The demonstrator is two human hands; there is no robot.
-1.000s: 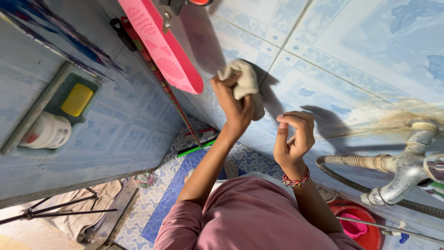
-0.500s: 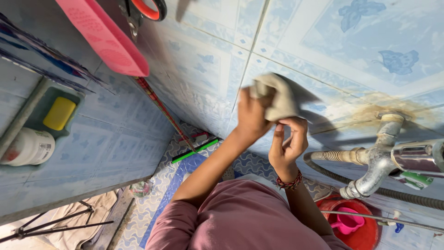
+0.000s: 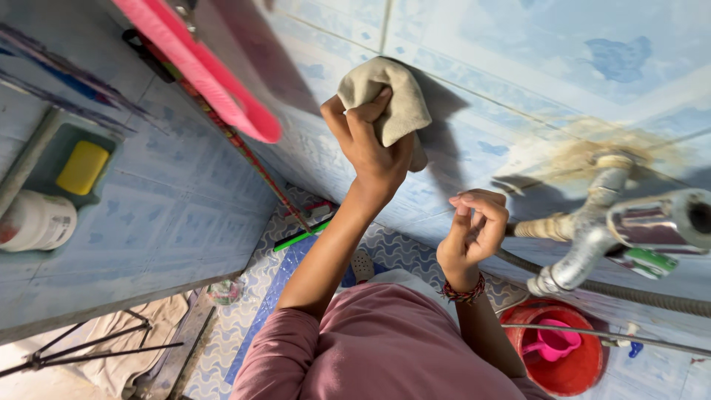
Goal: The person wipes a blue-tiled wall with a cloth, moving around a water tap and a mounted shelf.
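Okay, my left hand [image 3: 368,144] has its grip bunched around the crumpled beige cloth [image 3: 390,104], pressed to the pale blue tiled wall [image 3: 511,70]; I'd keep pressure flat. Right hand [image 3: 474,226] hangs below, loosely curled, empty.

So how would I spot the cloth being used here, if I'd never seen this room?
Start at the blue tiled wall and go left from the metal tap. The left hand presses a bunched cloth against the tiles. It is plain beige, soft and crumpled, unlike the pink plastic thing hanging nearby.
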